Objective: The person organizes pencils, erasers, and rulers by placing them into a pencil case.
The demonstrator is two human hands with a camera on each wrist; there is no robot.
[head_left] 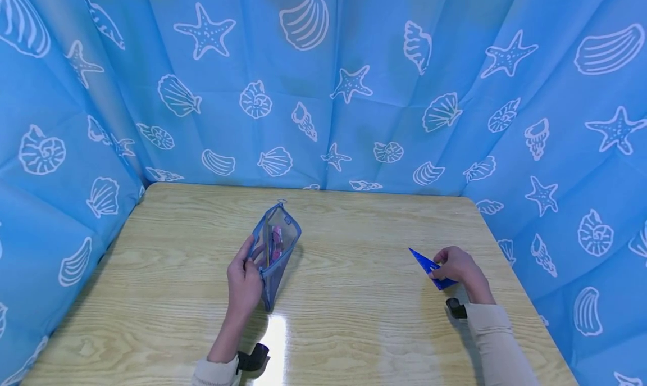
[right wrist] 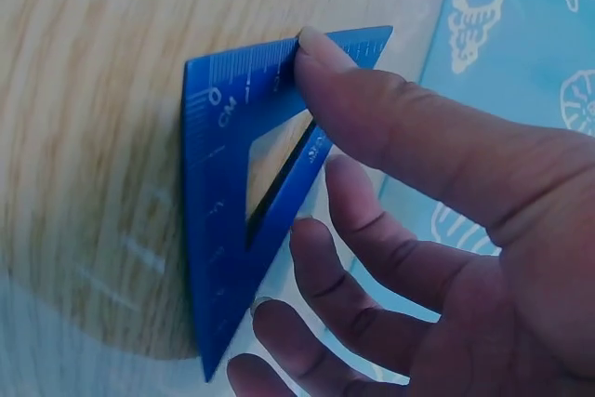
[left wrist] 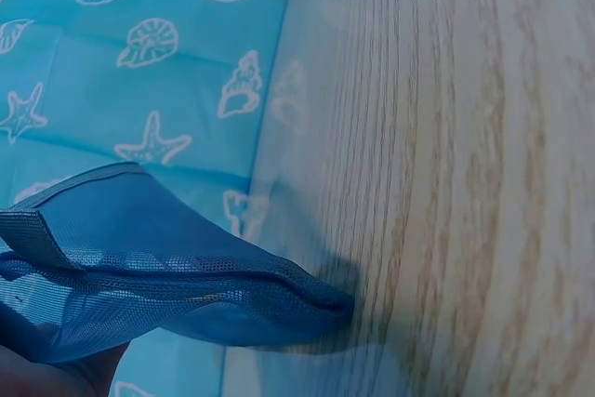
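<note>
My left hand (head_left: 244, 279) grips one side of a blue mesh zip pouch (head_left: 277, 276) left of the table's middle. Its mouth gapes upward, and a pink item (head_left: 276, 243) shows inside; what kind it is, I cannot tell. In the left wrist view the mesh of the pouch (left wrist: 204, 271) fills the lower left, and only a bit of the hand shows. Over on the right, my right hand (head_left: 459, 267) pinches a blue triangular set square (right wrist: 214, 202) with a cut-out middle and centimetre marks. The thumb lies on its scaled edge, with fingertips at the opposite side.
Both hands are over a light wood-grain table (head_left: 349, 296). A blue curtain (head_left: 313, 82) with white shells and starfish hangs behind it and along both sides. Each wrist wears a small black camera, the left one (head_left: 254, 357) close to the tabletop.
</note>
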